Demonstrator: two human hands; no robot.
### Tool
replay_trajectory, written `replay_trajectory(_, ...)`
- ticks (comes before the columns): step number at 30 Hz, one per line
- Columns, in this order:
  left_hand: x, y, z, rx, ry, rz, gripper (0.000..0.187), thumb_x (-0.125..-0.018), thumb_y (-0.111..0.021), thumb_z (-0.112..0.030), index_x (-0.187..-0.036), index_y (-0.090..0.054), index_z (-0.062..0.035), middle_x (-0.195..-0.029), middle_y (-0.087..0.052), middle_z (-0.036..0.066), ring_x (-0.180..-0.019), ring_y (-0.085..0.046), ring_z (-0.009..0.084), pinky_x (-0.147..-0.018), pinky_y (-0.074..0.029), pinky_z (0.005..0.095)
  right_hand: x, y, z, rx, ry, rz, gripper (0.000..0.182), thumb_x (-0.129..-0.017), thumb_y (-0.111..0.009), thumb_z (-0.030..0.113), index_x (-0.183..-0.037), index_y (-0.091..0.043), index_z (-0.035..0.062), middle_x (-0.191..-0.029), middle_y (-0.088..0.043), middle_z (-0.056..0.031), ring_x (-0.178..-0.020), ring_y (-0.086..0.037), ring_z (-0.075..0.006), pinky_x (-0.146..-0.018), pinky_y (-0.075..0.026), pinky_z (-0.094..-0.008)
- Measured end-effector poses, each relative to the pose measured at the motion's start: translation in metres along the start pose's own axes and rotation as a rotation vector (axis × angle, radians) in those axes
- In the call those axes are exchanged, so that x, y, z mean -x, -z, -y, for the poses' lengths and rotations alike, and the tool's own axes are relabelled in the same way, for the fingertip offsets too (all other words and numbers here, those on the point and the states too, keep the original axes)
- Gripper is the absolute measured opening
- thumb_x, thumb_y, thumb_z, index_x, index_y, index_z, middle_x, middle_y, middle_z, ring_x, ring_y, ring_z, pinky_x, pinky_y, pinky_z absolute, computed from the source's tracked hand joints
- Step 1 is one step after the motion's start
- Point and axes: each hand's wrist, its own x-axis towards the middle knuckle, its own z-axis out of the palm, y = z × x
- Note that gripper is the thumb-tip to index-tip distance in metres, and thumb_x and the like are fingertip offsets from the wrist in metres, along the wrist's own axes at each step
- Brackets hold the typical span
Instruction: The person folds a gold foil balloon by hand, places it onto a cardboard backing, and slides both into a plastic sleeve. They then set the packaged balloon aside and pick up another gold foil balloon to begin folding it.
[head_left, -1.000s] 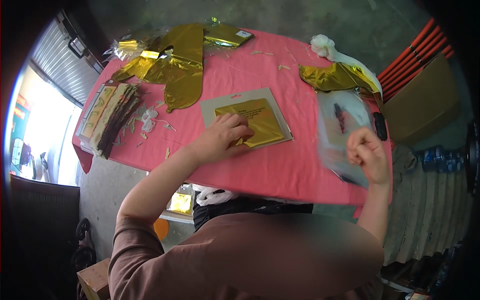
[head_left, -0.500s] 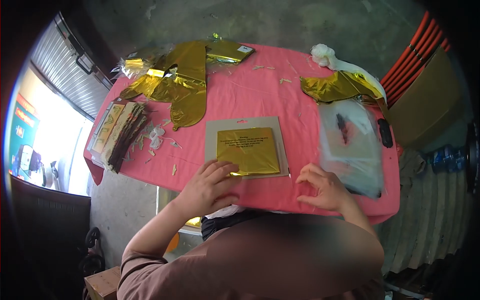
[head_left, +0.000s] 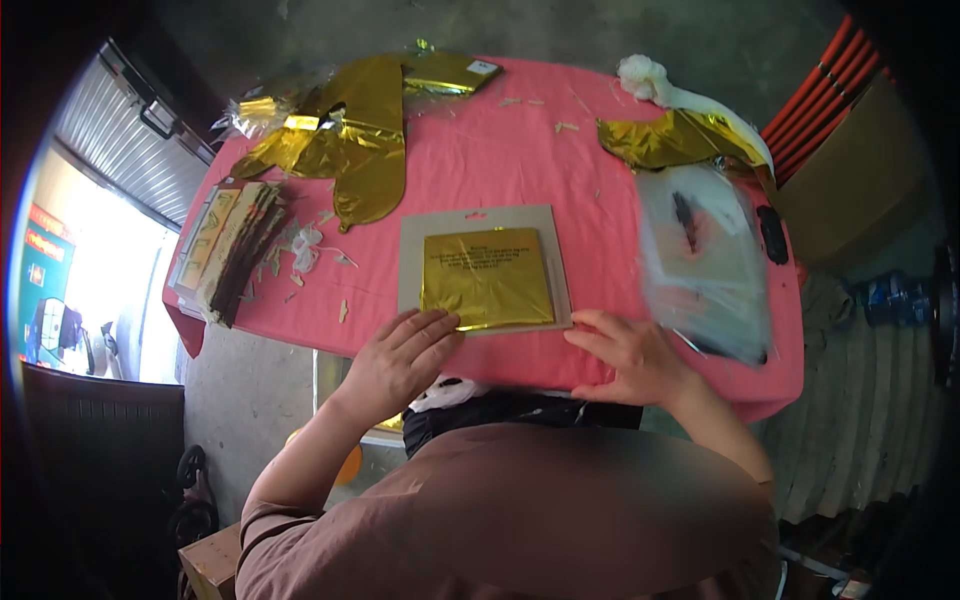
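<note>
A folded gold foil packet [head_left: 487,285] with printed warning text lies flat on a grey backing card [head_left: 412,250] that has a hanger slot along its far edge. My left hand [head_left: 405,355] rests at the near left corner, its fingers laid flat over the card's edge and its fingertips touching the foil. At the near right corner is my right hand [head_left: 635,360], fingertips at the card's edge and thumb spread away. Nothing is gripped in either hand.
Gold foil balloon pieces [head_left: 365,150] spread over the far left of the pink-covered table [head_left: 500,150]. Stacked printed cards [head_left: 225,250] and white string [head_left: 303,247] are on the left. Clear plastic bags [head_left: 705,260], a black object [head_left: 772,235] and more gold foil [head_left: 680,138] lie right.
My right hand has moved left, up to the card's near right corner. My left hand stays by the near left corner. The whole view has shifted slightly.
</note>
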Motion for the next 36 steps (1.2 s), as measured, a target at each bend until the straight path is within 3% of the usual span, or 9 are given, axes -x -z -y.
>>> replay_trajectory(6, 0.009, -0.002, -0.003, 0.14, 0.041, -0.127, 0.023, -0.07, -0.07, -0.007, -0.092, -0.063, -0.0021, -0.113, -0.06, 0.013, -0.108, -0.056, 0.0312, -0.088, -0.048, 0.0394, 0.004, -0.008, 0.003, 0.006, -0.028, -0.035, 0.057, -0.059, -0.08, 0.032, -0.106, -0.061, 0.006, -0.115, -0.055, -0.0119, -0.091, -0.062, -0.0272, -0.071, -0.052, -0.0356)
replay_trajectory(10, 0.011, 0.0, -0.004, 0.092, -0.023, -0.166, 0.021, -0.07, -0.07, -0.007, -0.089, -0.063, -0.0023, -0.106, -0.062, 0.012, -0.102, -0.058, 0.0291, -0.084, -0.049, 0.038, 0.006, -0.01, 0.004, 0.005, 0.036, -0.067, 0.052, -0.059, -0.081, 0.029, -0.101, -0.062, 0.0061, -0.113, -0.056, -0.011, -0.085, -0.062, -0.0255, -0.066, -0.052, -0.0348)
replay_trajectory(18, 0.01, -0.006, -0.003, 0.188, 0.083, -0.316, 0.013, -0.071, -0.069, -0.004, -0.082, -0.063, -0.003, -0.083, -0.062, 0.007, -0.079, -0.061, 0.0258, -0.068, -0.05, 0.0346, -0.005, -0.015, 0.009, 0.008, 0.049, -0.143, 0.037, -0.062, -0.08, 0.026, -0.086, -0.06, 0.0056, -0.102, -0.06, -0.0093, -0.079, -0.063, -0.0247, -0.063, -0.051, -0.034)
replay_trajectory(21, 0.007, -0.004, -0.004, 0.251, 0.162, -0.317, 0.011, -0.072, -0.069, -0.003, -0.081, -0.062, -0.0021, -0.079, -0.062, 0.008, -0.076, -0.061, 0.0261, -0.068, -0.05, 0.035, -0.007, -0.022, 0.006, -0.037, 0.041, -0.196, 0.029, -0.064, -0.079, 0.019, -0.081, -0.06, 0.0056, -0.097, -0.061, -0.0094, -0.076, -0.063, -0.0253, -0.06, -0.051, -0.0335)
replay_trajectory(24, 0.005, -0.002, -0.003, 0.286, 0.202, -0.291, 0.009, -0.073, -0.069, -0.003, -0.078, -0.061, -0.0015, -0.077, -0.061, 0.008, -0.073, -0.06, 0.0247, -0.063, -0.05, 0.0339, -0.013, -0.026, -0.001, -0.075, 0.026, -0.232, 0.019, -0.069, -0.075, 0.008, -0.078, -0.059, 0.0038, -0.09, -0.06, -0.0085, -0.069, -0.062, -0.0193, -0.057, -0.048, -0.0283)
replay_trajectory(26, 0.004, 0.0, -0.01, 0.321, 0.308, -0.286, 0.009, -0.073, -0.068, -0.003, -0.077, -0.061, -0.0016, -0.077, -0.061, 0.008, -0.072, -0.059, 0.0237, -0.061, -0.05, 0.033, -0.017, -0.027, 0.0, -0.398, -0.195, -0.24, 0.01, -0.074, -0.068, 0.0, -0.075, -0.058, 0.0018, -0.084, -0.058, -0.0047, -0.065, -0.056, -0.0098, -0.054, -0.044, -0.0232)
replay_trajectory(29, 0.008, 0.0, -0.008, 0.336, 0.432, -0.319, 0.008, -0.073, -0.068, -0.004, -0.075, -0.06, -0.0021, -0.076, -0.061, 0.007, -0.067, -0.058, 0.0211, -0.054, -0.048, 0.0309, -0.023, -0.021, 0.001, -0.599, -0.399, -0.165, 0.009, -0.076, -0.066, -0.003, -0.074, -0.057, 0.0007, -0.081, -0.056, -0.0008, -0.065, -0.05, -0.0036, -0.053, -0.04, -0.0202)
replay_trajectory(33, 0.01, 0.002, -0.008, 0.366, 0.605, -0.28, 0.009, -0.075, -0.067, -0.008, -0.074, -0.059, -0.0038, -0.069, -0.055, 0.007, -0.064, -0.057, 0.0215, -0.055, -0.047, 0.0318, -0.031, -0.021, -0.008, -0.707, -0.562, -0.046, 0.012, -0.077, -0.065, -0.003, -0.07, -0.056, 0.0007, -0.077, -0.056, 0.0007, -0.059, -0.052, -0.0038, -0.051, -0.04, -0.0185)
replay_trajectory(36, 0.009, 0.003, -0.002, 0.25, 0.647, -0.166, 0.012, -0.076, -0.069, -0.008, -0.081, -0.06, -0.0025, -0.078, -0.058, 0.007, -0.059, -0.059, 0.0166, -0.053, -0.046, 0.0291, -0.042, -0.011, -0.005, -0.686, -0.635, 0.031, 0.014, -0.076, -0.065, -0.002, -0.07, -0.054, 0.0012, -0.068, -0.055, 0.0003, -0.056, -0.053, -0.0046, -0.05, -0.041, -0.0191)
